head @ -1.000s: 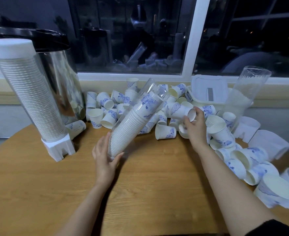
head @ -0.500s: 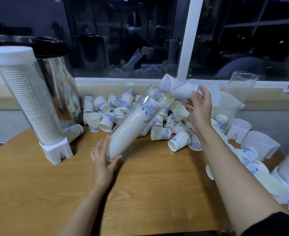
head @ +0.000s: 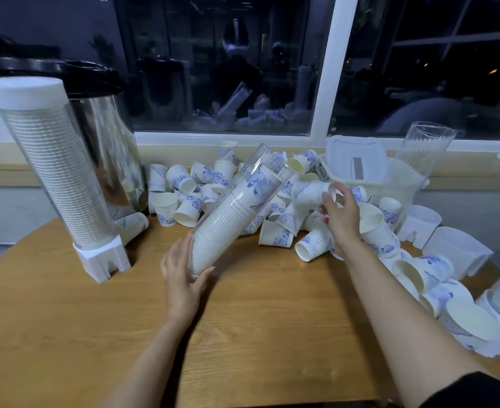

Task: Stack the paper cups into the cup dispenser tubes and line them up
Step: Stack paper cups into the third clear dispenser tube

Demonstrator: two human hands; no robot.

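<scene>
Plastic tube (head: pixel 238 209), clear, part-filled w/ stacked cups (head: pixel 210 245), leaned tilted over table (head: pixel 243 334) centre; L hand (head: pixel 184 278) cradled its near end, fingers straight. R hand (head: pixel 341 216) pinched one paper cup (head: pixel 307 194) just right of tube, above loose cup pile (head: pixel 184 184) along far edge.

On the round wooden surface (head: pixel 257 334), a clear plastic tube of stacked paper cups (head: pixel 237 207) leans toward 1 o'clock, its foot in the left hand (head: pixel 182 284). Loose blue-printed paper cups (head: pixel 275 235) lie heaped behind it, 11 to 3 o'clock; the right hand (head: pixel 341 216) grips one cup (head: pixel 307 192) at 1 o'clock. At 10 o'clock stands a full clear dispenser tube (head: pixel 57 178), a steel urn (head: pixel 110 148) behind; a white plastic basket (head: pixel 354 166) at 2 o'clock.
</scene>
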